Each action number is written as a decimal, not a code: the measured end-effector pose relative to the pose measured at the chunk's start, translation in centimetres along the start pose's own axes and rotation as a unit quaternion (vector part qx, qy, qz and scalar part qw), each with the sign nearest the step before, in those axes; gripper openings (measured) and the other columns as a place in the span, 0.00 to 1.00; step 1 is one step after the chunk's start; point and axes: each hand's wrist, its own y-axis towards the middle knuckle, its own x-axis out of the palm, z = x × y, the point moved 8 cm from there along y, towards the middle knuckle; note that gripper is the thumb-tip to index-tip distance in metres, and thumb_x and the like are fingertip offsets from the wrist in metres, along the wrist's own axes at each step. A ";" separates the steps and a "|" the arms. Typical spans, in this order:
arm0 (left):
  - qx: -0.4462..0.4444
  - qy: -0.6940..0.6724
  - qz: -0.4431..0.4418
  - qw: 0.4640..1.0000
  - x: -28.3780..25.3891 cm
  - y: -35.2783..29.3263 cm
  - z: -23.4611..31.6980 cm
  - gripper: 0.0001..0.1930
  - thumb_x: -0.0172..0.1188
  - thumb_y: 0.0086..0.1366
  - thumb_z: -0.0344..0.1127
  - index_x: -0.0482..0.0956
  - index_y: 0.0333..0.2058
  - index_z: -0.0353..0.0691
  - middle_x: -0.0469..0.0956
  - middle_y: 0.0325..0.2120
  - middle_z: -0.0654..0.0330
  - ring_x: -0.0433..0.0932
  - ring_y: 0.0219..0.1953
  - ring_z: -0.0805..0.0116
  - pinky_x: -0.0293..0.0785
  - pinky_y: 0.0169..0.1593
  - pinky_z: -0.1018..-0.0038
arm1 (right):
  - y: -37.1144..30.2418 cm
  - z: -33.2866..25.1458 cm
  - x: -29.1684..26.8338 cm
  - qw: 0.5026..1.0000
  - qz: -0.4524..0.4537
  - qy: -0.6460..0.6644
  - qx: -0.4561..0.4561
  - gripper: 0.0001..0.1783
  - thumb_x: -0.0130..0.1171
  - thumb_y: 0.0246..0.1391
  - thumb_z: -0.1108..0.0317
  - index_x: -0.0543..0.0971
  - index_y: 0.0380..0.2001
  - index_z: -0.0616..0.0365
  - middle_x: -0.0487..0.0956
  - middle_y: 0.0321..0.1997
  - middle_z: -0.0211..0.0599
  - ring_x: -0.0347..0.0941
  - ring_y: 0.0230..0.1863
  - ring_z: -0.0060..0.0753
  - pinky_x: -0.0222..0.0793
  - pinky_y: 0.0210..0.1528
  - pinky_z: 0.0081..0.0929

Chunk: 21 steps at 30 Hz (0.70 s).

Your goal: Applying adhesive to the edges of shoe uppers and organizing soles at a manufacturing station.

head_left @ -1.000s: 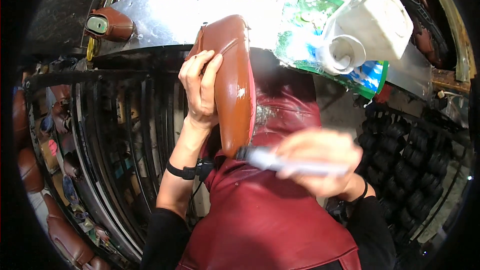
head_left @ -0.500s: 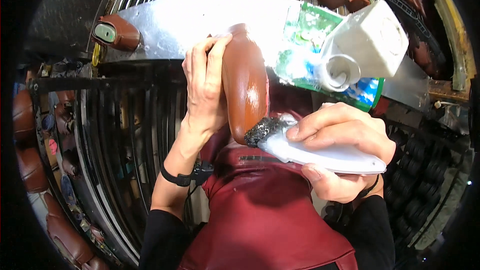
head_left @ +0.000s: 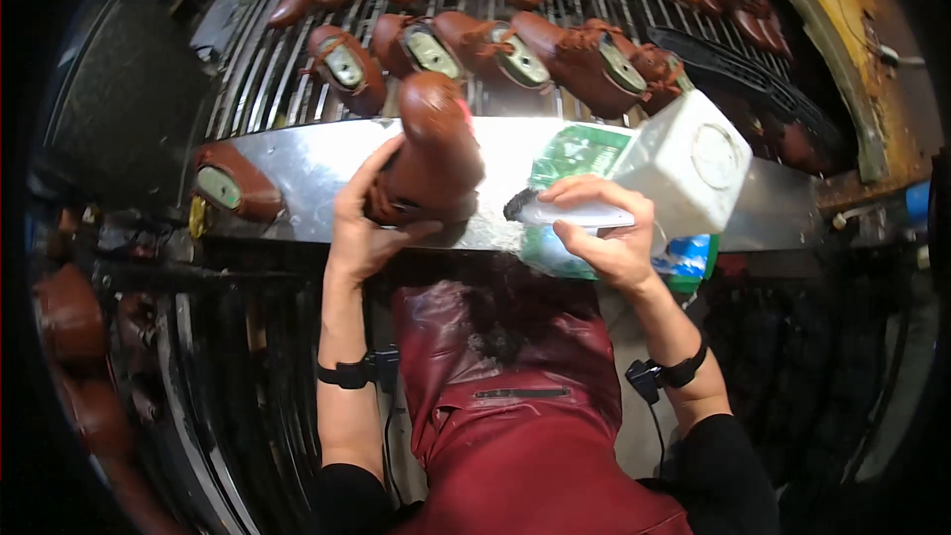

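Note:
My left hand [head_left: 364, 216] grips a brown leather shoe [head_left: 428, 151] and holds it down on the shiny metal shelf [head_left: 297, 170], toe pointing away from me. My right hand [head_left: 602, 228] is shut on a white-handled brush [head_left: 567, 210] whose dark bristles point left, a short way right of the shoe and apart from it. A white plastic jug [head_left: 688, 160] stands just beyond my right hand, on a green and blue packet [head_left: 570, 154]. My dark red apron [head_left: 515, 406] fills the lower middle.
Several more brown shoes [head_left: 495, 50] on lasts lie in rows on a metal rod rack [head_left: 287, 69] beyond the shelf. One brown shoe [head_left: 236, 183] sits at the shelf's left end. Dark racks [head_left: 149, 357] with more shoes stand at left, black soles [head_left: 842, 357] at right.
The shoe has gone from upright in front of me down onto the metal shelf. My right hand with the brush has moved up and away from the shoe.

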 end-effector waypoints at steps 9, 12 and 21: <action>-0.087 -0.141 0.106 0.980 0.1 -7.8 -1.9 0.41 0.73 0.46 0.31 0.74 0.62 0.22 0.81 0.54 0.40 0.81 0.56 0.52 0.72 0.65 0.60 | -12.0 -0.1 -7.8 0.910 0.379 -0.070 0.153 0.09 0.66 0.66 0.70 0.83 0.42 0.68 0.82 0.24 0.34 0.78 0.21 0.22 0.72 0.21 0.18; -0.145 -0.187 0.106 0.966 1.6 -12.3 -4.5 0.41 0.74 0.51 0.37 0.74 0.63 0.24 0.82 0.54 0.45 0.82 0.55 0.55 0.75 0.63 0.62 | -12.9 2.2 -6.5 0.896 0.401 -0.050 0.185 0.11 0.67 0.66 0.69 0.83 0.41 0.69 0.82 0.24 0.35 0.77 0.18 0.22 0.73 0.19 0.19; -0.178 -0.189 0.002 0.966 5.5 -13.2 -1.6 0.32 0.80 0.44 0.32 0.85 0.51 0.27 0.88 0.32 0.57 0.85 0.34 0.71 0.77 0.42 0.78 | -10.1 2.3 -5.1 0.811 0.351 0.370 0.287 0.14 0.63 0.65 0.63 0.80 0.39 0.66 0.83 0.28 0.45 0.77 0.17 0.38 0.67 0.14 0.30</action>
